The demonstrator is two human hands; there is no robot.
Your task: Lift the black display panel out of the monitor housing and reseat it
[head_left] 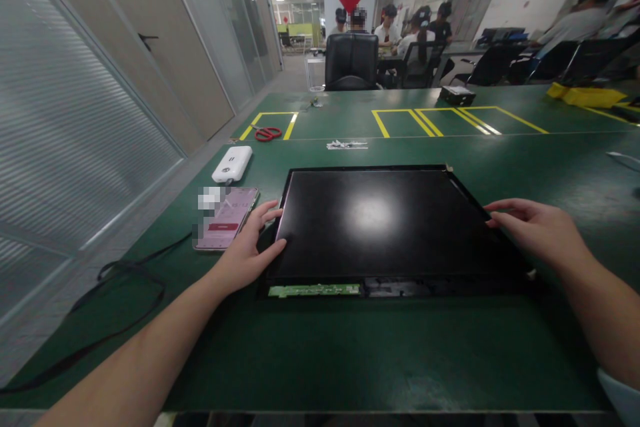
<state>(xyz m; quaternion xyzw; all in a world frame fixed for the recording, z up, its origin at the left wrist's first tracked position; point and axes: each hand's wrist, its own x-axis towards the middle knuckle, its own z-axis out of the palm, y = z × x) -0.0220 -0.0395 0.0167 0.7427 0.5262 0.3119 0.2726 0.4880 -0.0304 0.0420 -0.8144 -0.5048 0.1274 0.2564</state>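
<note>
A black LCD screen panel [400, 233] lies face up on the green table, its surface reflecting a bright spot of light. Along its near edge runs a narrow green circuit board [314, 290], left of a black strip. My left hand [253, 240] grips the panel's left edge, thumb over the front and fingers at the side. At the opposite edge, my right hand [543, 227] has thumb and fingers closed on the frame; its fingertips are partly hidden. A phone [227, 217] with a lit screen is just left of my left hand.
Beyond the phone sit a white power bank [233, 164] and red-handled scissors [269, 134]. A black cable [133, 267] trails along the table's left side. Small white scraps [347, 145] lie behind the panel. Farther back are a black box [457, 95], yellow tape outlines, chairs and several people.
</note>
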